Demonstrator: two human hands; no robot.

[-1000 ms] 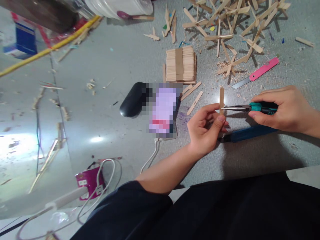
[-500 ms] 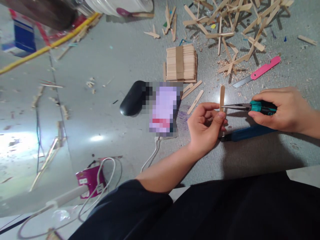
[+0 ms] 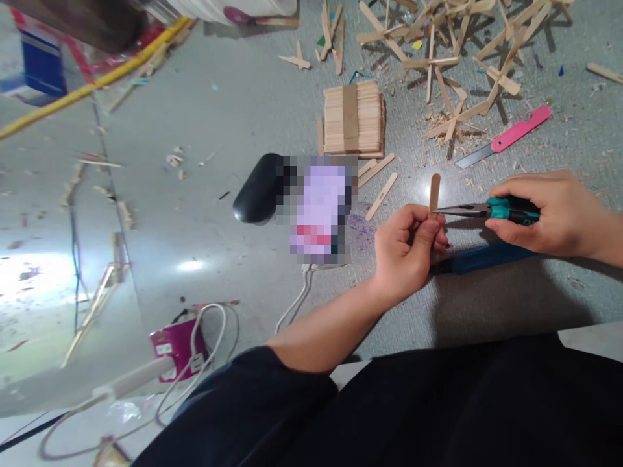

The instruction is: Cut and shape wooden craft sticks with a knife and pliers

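Partly hidden stick (image 3: 435, 191), pixelated phone (image 3: 320, 204)

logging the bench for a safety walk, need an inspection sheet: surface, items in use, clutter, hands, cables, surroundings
Surface: grey table, littered with shavings and wood scraps
Items in use: wooden stick; needle-nose pliers, tips at the stick
Clutter: banded stick bundle, crossed-stick pieces, pink-handled knife with blade exposed, blue tool, black rounded object, pixelated phone
Hands: left hand pinches the stick; right hand grips the pliers
Cables: white cable at the phone's lower end; looped white cable by a purple item
Surroundings: white container, yellow tube, blue-and-white box
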